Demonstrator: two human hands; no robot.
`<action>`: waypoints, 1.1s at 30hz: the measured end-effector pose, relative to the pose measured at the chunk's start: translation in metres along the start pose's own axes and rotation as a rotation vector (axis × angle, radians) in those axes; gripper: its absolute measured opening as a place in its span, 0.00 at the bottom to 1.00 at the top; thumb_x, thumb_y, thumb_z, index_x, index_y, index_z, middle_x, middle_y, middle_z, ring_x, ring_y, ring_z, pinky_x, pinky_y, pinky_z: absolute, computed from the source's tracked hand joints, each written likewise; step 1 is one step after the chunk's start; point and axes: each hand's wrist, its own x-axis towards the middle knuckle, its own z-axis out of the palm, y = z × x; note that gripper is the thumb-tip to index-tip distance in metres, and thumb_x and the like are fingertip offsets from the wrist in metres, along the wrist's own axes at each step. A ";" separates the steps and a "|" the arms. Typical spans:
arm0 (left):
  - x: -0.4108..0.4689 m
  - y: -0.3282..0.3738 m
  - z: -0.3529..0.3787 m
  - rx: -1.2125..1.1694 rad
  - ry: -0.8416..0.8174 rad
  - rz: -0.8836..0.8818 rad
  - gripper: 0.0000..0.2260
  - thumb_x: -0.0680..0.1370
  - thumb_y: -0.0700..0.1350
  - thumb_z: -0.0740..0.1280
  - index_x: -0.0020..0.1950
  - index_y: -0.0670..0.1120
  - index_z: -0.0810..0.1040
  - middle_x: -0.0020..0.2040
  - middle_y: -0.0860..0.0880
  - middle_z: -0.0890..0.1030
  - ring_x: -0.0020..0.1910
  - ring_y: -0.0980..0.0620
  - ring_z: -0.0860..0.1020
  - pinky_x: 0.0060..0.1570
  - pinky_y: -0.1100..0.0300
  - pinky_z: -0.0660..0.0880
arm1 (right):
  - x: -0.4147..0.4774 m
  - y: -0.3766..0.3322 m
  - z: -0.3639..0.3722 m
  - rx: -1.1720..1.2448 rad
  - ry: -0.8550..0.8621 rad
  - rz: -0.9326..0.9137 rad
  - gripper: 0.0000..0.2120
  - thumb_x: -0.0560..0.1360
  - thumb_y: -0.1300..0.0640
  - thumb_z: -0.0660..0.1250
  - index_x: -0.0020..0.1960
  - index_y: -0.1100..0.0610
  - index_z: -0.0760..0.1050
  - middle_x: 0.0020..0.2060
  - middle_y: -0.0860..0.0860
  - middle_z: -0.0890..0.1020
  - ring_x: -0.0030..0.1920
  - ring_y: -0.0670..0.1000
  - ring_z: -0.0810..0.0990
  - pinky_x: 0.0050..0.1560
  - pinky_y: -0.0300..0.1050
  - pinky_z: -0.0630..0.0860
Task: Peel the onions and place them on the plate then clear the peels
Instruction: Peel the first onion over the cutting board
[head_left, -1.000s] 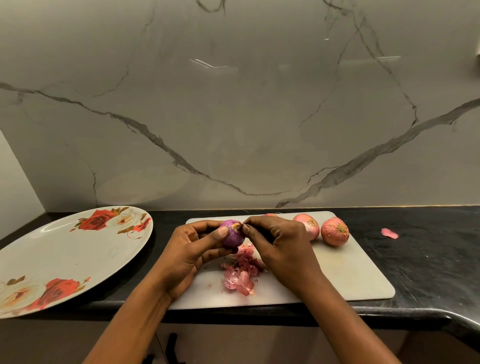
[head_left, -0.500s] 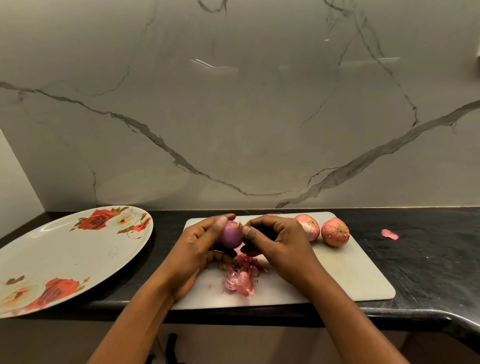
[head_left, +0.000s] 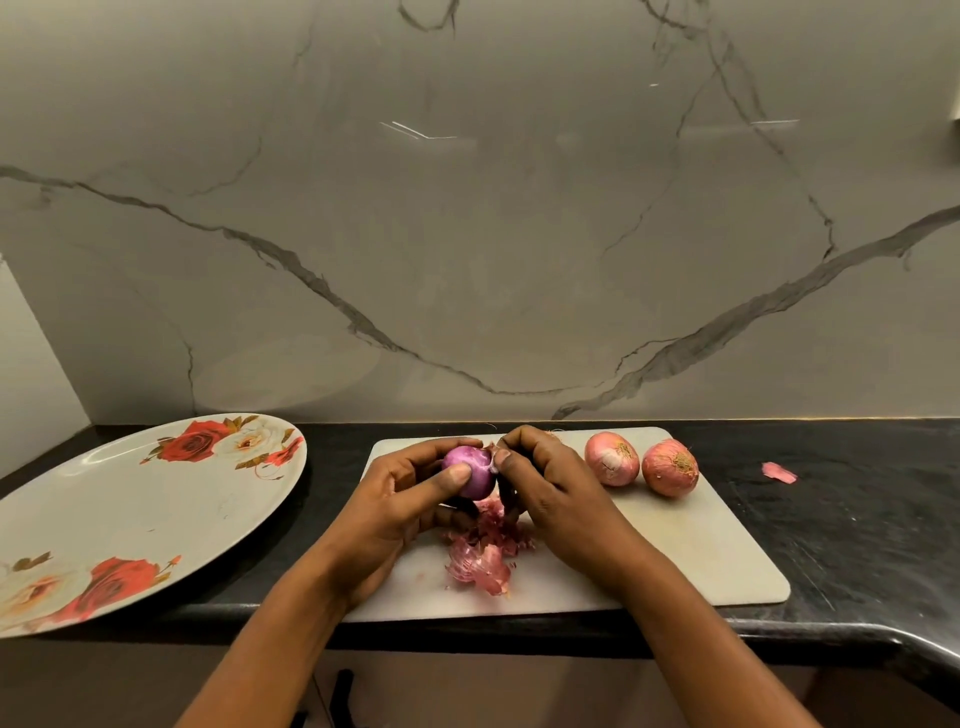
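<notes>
My left hand (head_left: 395, 514) grips a purple, mostly peeled onion (head_left: 470, 467) above the white cutting board (head_left: 691, 545). My right hand (head_left: 556, 499) pinches a bit of skin at the onion's right end. A heap of pink peels (head_left: 480, 556) lies on the board under my hands. Two unpeeled onions (head_left: 612, 458) (head_left: 670, 466) sit side by side at the board's back right. The big white plate with red roses (head_left: 130, 509) lies to the left, with nothing on it.
The board and plate rest on a black counter (head_left: 857, 519) against a marble wall. One stray pink peel (head_left: 778, 472) lies on the counter to the right of the board. The counter's front edge curves at the near right.
My left hand has turned the onion, so more of its purple side faces me. My right fingers have shifted from the top to the onion's right end. Everything else is still.
</notes>
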 end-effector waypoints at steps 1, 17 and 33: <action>0.000 0.000 0.000 0.003 -0.016 -0.002 0.15 0.82 0.44 0.68 0.69 0.46 0.82 0.63 0.42 0.84 0.61 0.40 0.83 0.57 0.50 0.83 | 0.001 0.000 0.000 -0.005 0.000 0.002 0.10 0.87 0.54 0.61 0.51 0.57 0.76 0.38 0.52 0.78 0.39 0.50 0.76 0.46 0.63 0.77; 0.004 -0.003 -0.004 -0.131 -0.003 -0.047 0.24 0.77 0.51 0.68 0.74 0.52 0.78 0.64 0.44 0.84 0.54 0.45 0.83 0.55 0.50 0.83 | -0.001 0.003 -0.003 0.114 0.099 -0.047 0.06 0.81 0.58 0.73 0.57 0.54 0.86 0.46 0.49 0.88 0.46 0.51 0.88 0.45 0.47 0.86; 0.002 0.002 0.002 -0.047 0.021 -0.091 0.25 0.75 0.59 0.70 0.69 0.53 0.71 0.62 0.36 0.81 0.48 0.42 0.81 0.46 0.51 0.80 | 0.000 0.004 -0.004 0.003 0.128 -0.079 0.05 0.82 0.59 0.71 0.52 0.55 0.86 0.37 0.51 0.86 0.36 0.49 0.85 0.42 0.43 0.84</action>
